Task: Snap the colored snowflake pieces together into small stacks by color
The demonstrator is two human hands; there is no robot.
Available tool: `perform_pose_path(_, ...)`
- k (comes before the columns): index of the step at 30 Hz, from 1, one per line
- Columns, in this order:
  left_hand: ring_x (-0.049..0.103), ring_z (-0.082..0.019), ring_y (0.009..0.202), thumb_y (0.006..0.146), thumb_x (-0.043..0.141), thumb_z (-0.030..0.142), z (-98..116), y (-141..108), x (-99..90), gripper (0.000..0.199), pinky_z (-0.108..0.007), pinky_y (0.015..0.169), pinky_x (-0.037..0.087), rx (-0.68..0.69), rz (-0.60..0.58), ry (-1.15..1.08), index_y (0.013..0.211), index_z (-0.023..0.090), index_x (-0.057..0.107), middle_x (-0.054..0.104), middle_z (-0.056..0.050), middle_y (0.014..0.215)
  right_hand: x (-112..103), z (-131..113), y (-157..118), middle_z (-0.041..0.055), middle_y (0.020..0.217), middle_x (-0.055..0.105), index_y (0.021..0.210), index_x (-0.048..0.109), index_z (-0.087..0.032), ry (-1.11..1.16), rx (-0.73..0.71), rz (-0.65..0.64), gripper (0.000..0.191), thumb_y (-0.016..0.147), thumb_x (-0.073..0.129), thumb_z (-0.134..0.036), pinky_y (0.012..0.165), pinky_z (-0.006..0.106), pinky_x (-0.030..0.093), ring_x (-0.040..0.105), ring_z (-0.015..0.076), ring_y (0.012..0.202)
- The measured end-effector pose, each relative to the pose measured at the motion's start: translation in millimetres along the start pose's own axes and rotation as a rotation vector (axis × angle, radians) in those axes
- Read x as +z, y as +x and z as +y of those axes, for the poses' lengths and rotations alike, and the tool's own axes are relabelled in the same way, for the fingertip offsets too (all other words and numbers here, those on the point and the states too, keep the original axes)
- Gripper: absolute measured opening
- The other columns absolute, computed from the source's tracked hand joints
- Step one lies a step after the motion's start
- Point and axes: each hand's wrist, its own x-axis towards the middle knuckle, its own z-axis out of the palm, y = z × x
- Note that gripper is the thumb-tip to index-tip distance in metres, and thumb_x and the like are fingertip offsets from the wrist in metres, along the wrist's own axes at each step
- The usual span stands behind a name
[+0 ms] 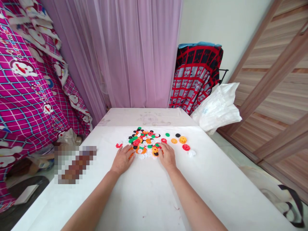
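Small notched plastic discs in red, orange, green, black, yellow and white lie heaped on the table, several scattered flat beside the pile.

Left hand bare, right hand bare, left forearm and right forearm uncovered as far as the view shows, both tapering to narrower wrists, smooth rounded outlines, fingernail detail too small to tell

The small round toothed discs in mixed colours look like plastic — smooth, lightly glossy. The checked magenta cloth looks soft; the slatted brown door panels — wood-grained, matt.
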Motion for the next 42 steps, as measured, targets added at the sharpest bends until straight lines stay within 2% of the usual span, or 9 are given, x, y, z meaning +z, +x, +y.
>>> perform_pose_path(4, 0.050, -0.028, 0.129, 0.094, 0.038, 0.035, 2.6, -8.8, 3.1, 0.039, -0.051, 0.109, 0.037, -0.005, 0.059, -0.007, 0.118, 0.024, 0.067, 0.058, -0.011, 0.136, -16.0, -6.2, -21.3, 0.0061, 0.106, 0.068, 0.099, 0.072, -0.023, 0.025, -0.074, 0.029, 0.031, 0.089, 0.043, -0.020, 0.093, 0.034, 0.043, 0.057, 0.0199, 0.100)
perform_pose_path(9, 0.035, -0.033, 0.141, 0.092, 0.043, 0.050, 16.8, -8.6, 11.1, 0.056, -0.056, 0.113, 0.028, -0.008, -0.060, 0.045, 0.141, 0.024, 0.047, 0.041, -0.012, 0.151, -23.1, -22.0, -29.9, 0.0080, 0.111, 0.067, 0.103, 0.072, -0.022, -0.086, -0.090, -0.097, 0.030, 0.084, 0.050, -0.016, 0.090, 0.037, 0.043, 0.055, 0.0229, 0.101)
perform_pose_path(16, 0.044, -0.025, 0.135, 0.095, 0.038, 0.045, 36.0, -6.8, 15.0, 0.051, -0.051, 0.115, 0.029, 0.131, -0.063, -0.129, 0.140, 0.023, 0.048, 0.052, -0.009, 0.144, -23.2, -25.0, -28.3, 0.0026, 0.112, 0.070, 0.103, 0.072, -0.026, 0.024, -0.269, -0.237, 0.035, 0.084, 0.047, -0.010, 0.093, 0.033, 0.043, 0.057, 0.0190, 0.105)
perform_pose_path(18, 0.049, -0.023, 0.131, 0.095, 0.036, 0.039, 34.6, -9.0, 14.0, 0.047, -0.047, 0.113, 0.034, 0.088, 0.009, -0.187, 0.136, 0.022, 0.052, 0.055, -0.009, 0.141, -22.9, -18.9, -29.3, 0.0027, 0.104, 0.072, 0.098, 0.072, -0.025, 0.033, -0.190, -0.168, 0.034, 0.083, 0.046, -0.010, 0.090, 0.032, 0.044, 0.059, 0.0184, 0.098)
perform_pose_path(21, 0.055, -0.022, 0.125, 0.095, 0.035, 0.034, 28.4, -12.7, 13.1, 0.042, -0.048, 0.111, 0.037, -0.041, 0.142, -0.231, 0.125, 0.023, 0.061, 0.061, -0.008, 0.134, -21.8, -8.6, -30.2, 0.0038, 0.096, 0.073, 0.092, 0.072, -0.023, -0.021, 0.063, -0.036, 0.031, 0.082, 0.046, -0.012, 0.086, 0.033, 0.045, 0.061, 0.0196, 0.090)
perform_pose_path(24, 0.058, -0.023, 0.121, 0.093, 0.035, 0.034, 22.1, -15.8, 13.9, 0.039, -0.050, 0.111, 0.037, -0.146, 0.220, -0.260, 0.113, 0.023, 0.067, 0.068, -0.007, 0.124, -21.5, -4.3, -30.7, 0.0050, 0.096, 0.073, 0.092, 0.072, -0.022, -0.067, 0.200, -0.011, 0.029, 0.078, 0.049, -0.013, 0.084, 0.034, 0.046, 0.060, 0.0216, 0.089)
perform_pose_path(29, 0.061, -0.023, 0.116, 0.090, 0.040, 0.037, 17.0, -18.2, 15.5, 0.035, -0.048, 0.110, 0.038, -0.264, 0.290, -0.382, 0.103, 0.025, 0.069, 0.073, -0.004, 0.113, -25.0, -11.8, -32.3, 0.0017, 0.101, 0.072, 0.087, 0.072, -0.024, 0.002, -0.002, -0.127, 0.025, 0.080, 0.050, -0.014, 0.089, 0.031, 0.043, 0.059, 0.0197, 0.096)
perform_pose_path(35, 0.065, -0.021, 0.108, 0.090, 0.039, 0.037, 15.8, -19.4, 16.3, 0.036, -0.039, 0.099, 0.049, -0.327, 0.320, -0.432, 0.105, 0.023, 0.068, 0.073, -0.005, 0.110, -30.7, -23.9, -29.8, 0.0050, 0.113, 0.068, 0.109, 0.067, -0.024, -0.038, -0.083, -0.228, 0.030, 0.081, 0.058, -0.023, 0.092, 0.035, 0.040, 0.055, 0.0227, 0.106)
perform_pose_path(42, 0.067, -0.021, 0.103, 0.087, 0.042, 0.037, 16.5, -19.1, 15.2, 0.035, -0.037, 0.095, 0.052, -0.360, 0.327, -0.479, 0.104, 0.022, 0.069, 0.073, -0.005, 0.109, -34.9, -33.6, -24.8, 0.0051, 0.113, 0.068, 0.114, 0.064, -0.025, -0.039, -0.166, -0.383, 0.032, 0.082, 0.064, -0.032, 0.092, 0.037, 0.036, 0.054, 0.0239, 0.108)
